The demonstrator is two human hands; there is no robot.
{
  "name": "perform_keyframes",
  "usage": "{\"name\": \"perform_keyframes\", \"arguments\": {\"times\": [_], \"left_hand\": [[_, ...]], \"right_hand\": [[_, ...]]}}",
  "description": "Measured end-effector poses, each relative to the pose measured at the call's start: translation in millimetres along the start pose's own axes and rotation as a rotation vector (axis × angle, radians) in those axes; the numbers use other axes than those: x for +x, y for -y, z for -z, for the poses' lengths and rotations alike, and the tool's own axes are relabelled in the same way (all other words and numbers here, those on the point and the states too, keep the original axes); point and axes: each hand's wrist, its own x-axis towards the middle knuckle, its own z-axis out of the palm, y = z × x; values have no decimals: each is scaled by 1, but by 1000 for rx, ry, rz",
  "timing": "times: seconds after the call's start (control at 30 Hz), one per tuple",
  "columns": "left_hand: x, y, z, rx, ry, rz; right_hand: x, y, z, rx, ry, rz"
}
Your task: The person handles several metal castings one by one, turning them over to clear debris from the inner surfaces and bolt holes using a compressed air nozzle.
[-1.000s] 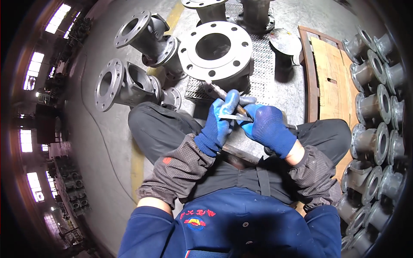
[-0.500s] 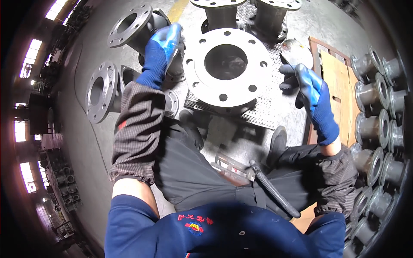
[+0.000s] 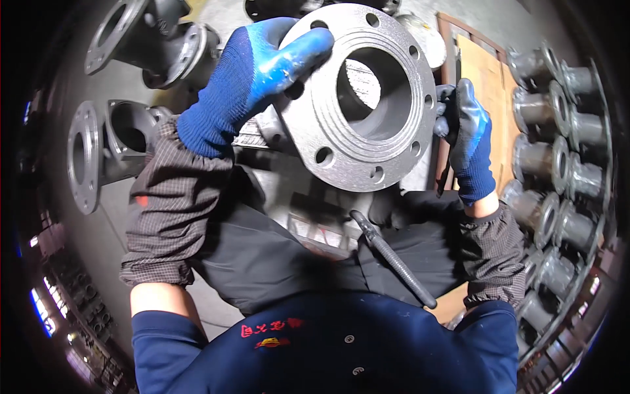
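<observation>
A grey metal pipe fitting [image 3: 317,125] with a round flange fills the upper middle, tilted, its face ringed by bolt holes and grooves. Through its bore I see patterned metal plate. My left hand [image 3: 279,59], in a blue coated glove, grips the flange's upper left rim, thumb across the face. Just off the flange's right edge is my right hand [image 3: 467,125], gloved alike, its fingers curled. Whether those fingers touch the rim, and what they hold, is hidden.
More flanged fittings [image 3: 84,157] lie at left, with another group [image 3: 157,39] beyond. A wooden box [image 3: 485,85] stands at right, beside rows of stacked fittings [image 3: 539,154]. A ribbed black hose [image 3: 400,266] lies by my lap. A pale rounded object [image 3: 423,41] sits behind the flange.
The flange has gone from lying nearly level to tilted and closer to me. My left hand has moved right, onto its rim. The right hand stays beside it. The view has shifted.
</observation>
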Motion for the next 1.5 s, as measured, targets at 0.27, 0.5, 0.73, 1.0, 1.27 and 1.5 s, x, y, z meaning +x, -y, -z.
{"name": "perform_keyframes", "arguments": {"times": [0.27,0.5,0.73,1.0,1.27,1.5], "left_hand": [[4,-20,-48,-210,-19,-46],[5,4,-40,-181,-54,-23],[3,1,-51,-201,-71,-15],[7,0,-55,-211,-95,21],[6,-2,-53,-177,-86,1],[9,21,-36,-89,-71,-9]], "right_hand": [[-37,40,73,-515,3,454],[-53,39,77,-921,9,764],[-54,40,71,-1028,20,802],[-60,41,71,-1151,29,765],[-44,46,95,-487,-73,405],[-44,39,80,-403,0,381]]}}
